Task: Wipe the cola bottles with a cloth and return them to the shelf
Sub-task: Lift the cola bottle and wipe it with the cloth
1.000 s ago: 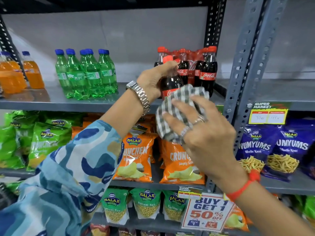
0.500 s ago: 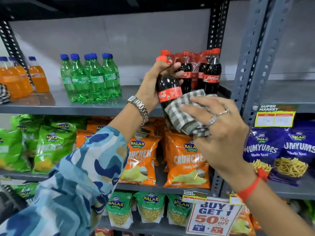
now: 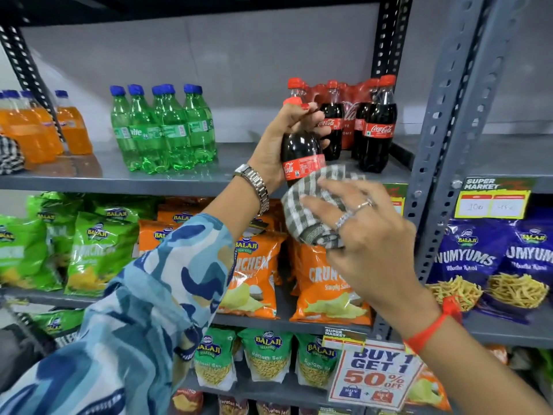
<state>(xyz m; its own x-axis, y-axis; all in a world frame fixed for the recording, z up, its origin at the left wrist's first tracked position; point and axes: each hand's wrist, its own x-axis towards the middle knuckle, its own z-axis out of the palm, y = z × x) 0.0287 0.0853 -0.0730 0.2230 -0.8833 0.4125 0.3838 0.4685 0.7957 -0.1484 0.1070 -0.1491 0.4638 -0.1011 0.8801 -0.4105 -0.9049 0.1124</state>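
My left hand (image 3: 276, 139) grips a cola bottle (image 3: 300, 151) by its neck and shoulder, holding it upright in front of the top shelf (image 3: 119, 179). The red cap sticks out above my fingers. My right hand (image 3: 368, 244) presses a grey checked cloth (image 3: 311, 214) against the bottle's lower half, below the red label, and hides its base. Several more cola bottles (image 3: 378, 130) with red caps stand on the shelf just behind and to the right.
Green soda bottles (image 3: 163, 130) and orange soda bottles (image 3: 33, 130) stand further left on the same shelf. A grey upright post (image 3: 443, 145) rises on the right. Snack bags (image 3: 257, 274) fill the shelves below, and a sale sign (image 3: 375, 375) hangs lower right.
The bottle is held more upright and a little higher than a second ago. The cloth slid from the label area down to the bottle's lower half, leaving the label bare.
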